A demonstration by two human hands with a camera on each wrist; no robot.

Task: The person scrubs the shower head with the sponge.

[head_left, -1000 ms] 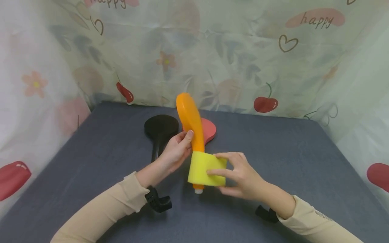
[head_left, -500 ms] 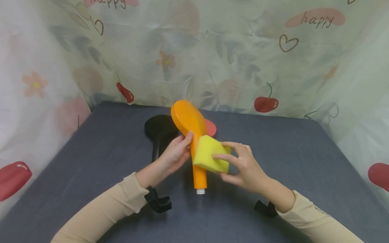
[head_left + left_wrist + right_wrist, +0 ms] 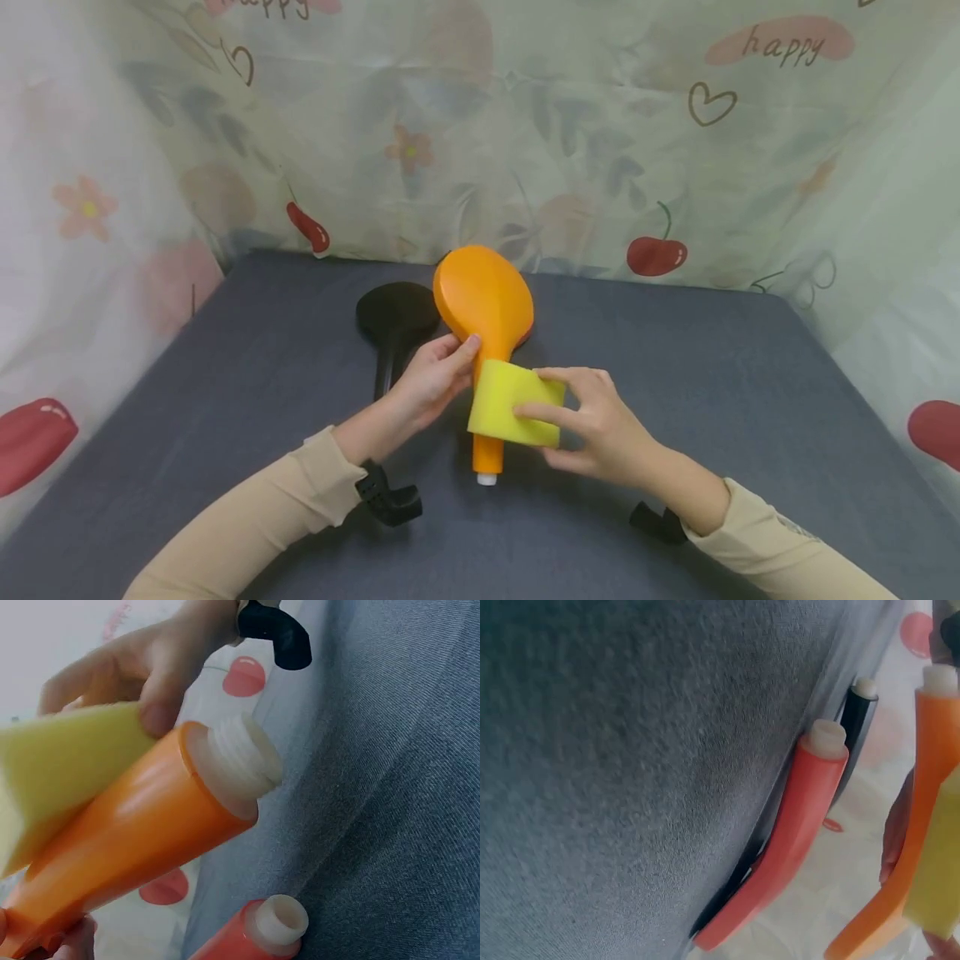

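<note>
In the head view my left hand [image 3: 431, 379] holds an orange handheld shower head [image 3: 483, 292] by its upper handle, its round head up and its threaded white end [image 3: 487, 479] down. A yellow sponge [image 3: 506, 404] lies against the handle, gripped between the thumb and fingers of my right hand [image 3: 603, 429]. From the left wrist view, the sponge [image 3: 75, 761] lies along the orange handle [image 3: 127, 832] near the thread. The right wrist view shows the sponge [image 3: 939, 862] over the handle's side, with my left fingers partly hidden behind.
A black shower head [image 3: 396, 312] lies on the dark grey table [image 3: 262, 375], left of the orange one. A red shower head [image 3: 802, 802] lies beside it, mostly hidden in the head view. Patterned curtains [image 3: 337, 167] hang behind and at both sides.
The orange shower head has turned from nearly edge-on to show its broad rounded face. The sponge went up the handle, then back down partway. My left hand stayed almost in place.
</note>
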